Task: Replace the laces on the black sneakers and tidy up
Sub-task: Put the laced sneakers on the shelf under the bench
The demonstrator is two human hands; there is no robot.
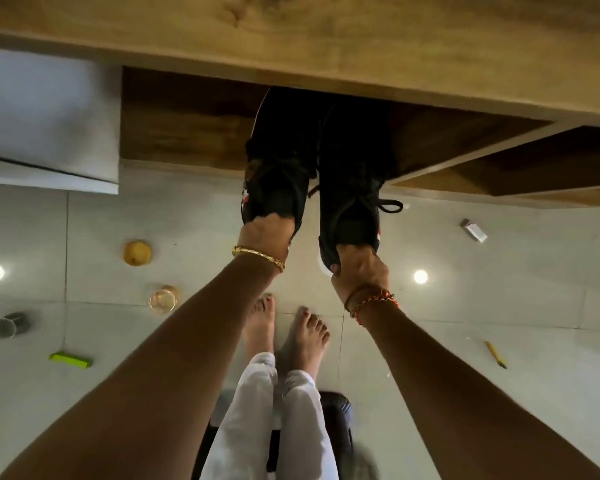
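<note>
Two black sneakers hang side by side in front of a low wooden shelf [187, 133], toes under its top board. My left hand [265, 233] grips the heel of the left sneaker [278, 168], fingers tucked inside the collar. My right hand [357, 268] pinches the heel of the right sneaker [354, 188]. Both shoes are laced in black, and a lace loop [390, 205] sticks out at the right shoe's side. A gold bangle is on my left wrist and a red thread band on my right.
On the grey tiled floor lie a yellow lid [137, 252], a clear glass [163, 299], a dark cup [7, 325], a green bar [70, 360], a silver lighter-like object [474, 230] and a pencil [496, 353]. My bare feet [284, 330] stand below, with a dark chair seat [336, 417] behind.
</note>
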